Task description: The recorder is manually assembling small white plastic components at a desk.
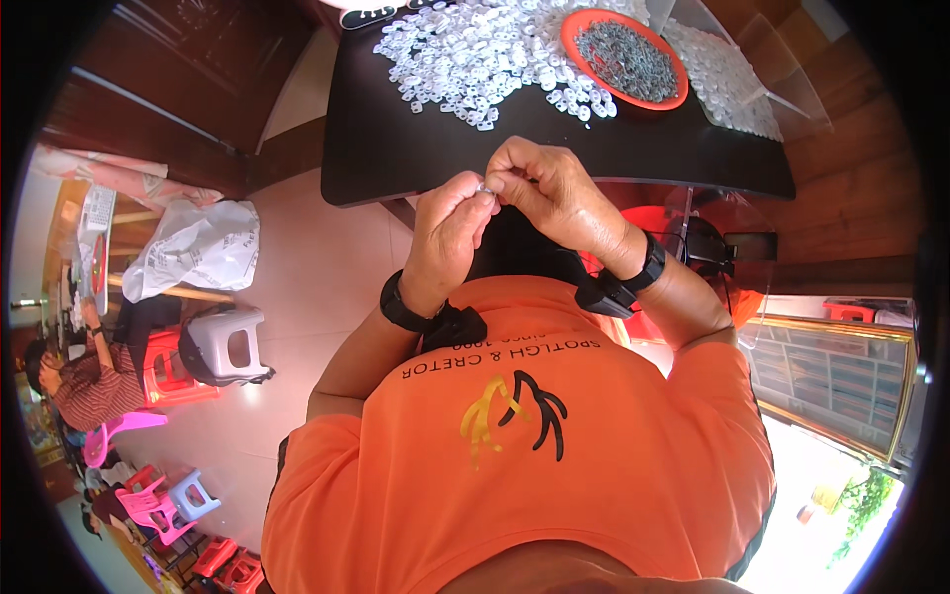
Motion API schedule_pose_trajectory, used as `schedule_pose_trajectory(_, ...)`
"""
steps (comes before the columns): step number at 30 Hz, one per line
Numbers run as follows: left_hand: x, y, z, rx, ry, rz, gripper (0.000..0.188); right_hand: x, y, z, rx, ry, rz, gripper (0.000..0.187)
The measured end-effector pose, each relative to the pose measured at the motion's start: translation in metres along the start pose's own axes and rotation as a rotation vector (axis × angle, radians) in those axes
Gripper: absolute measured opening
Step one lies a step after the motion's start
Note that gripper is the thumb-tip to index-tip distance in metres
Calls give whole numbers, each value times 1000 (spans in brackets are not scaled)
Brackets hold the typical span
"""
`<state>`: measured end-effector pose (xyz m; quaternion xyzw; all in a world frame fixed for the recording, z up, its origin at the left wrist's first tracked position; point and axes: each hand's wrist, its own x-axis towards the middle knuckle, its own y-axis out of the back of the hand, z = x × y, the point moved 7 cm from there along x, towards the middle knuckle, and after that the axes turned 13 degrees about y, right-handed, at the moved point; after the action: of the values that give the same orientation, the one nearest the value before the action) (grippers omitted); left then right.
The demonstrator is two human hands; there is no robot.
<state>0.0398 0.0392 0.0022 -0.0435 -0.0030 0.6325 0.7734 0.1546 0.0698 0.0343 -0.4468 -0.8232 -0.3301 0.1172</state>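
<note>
Head camera: left hand (448, 236) and right hand (556, 193), both nearly closed, pinch a small pale piece (485, 190), its kind unclear, near the black table (416, 158), where light, steady fingertip pressure should work best.

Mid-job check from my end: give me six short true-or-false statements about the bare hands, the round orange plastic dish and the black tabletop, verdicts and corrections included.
1. The bare left hand and bare right hand meet at a small pale piece. True.
2. The left hand lies flat on the black tabletop. False: its fingers are bent in a pinch.
3. The round orange plastic dish stands on the tabletop. True.
4. The dish is filled with white pieces. False: it holds small grey metal pieces.
5. A heap of small white plastic pieces lies left of the dish. True.
6. Only the right wrist wears a black band. False: the left wrist wears one too.
</note>
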Motion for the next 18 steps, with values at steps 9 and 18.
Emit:
schedule_pose_trajectory(9,4,30,-17,-42,108,86,25,31,40,26,-159,-90,57,22)
schedule_pose_trajectory(18,3,44,-27,-193,184,65,23,81,83,71,-954,42,-110,17)
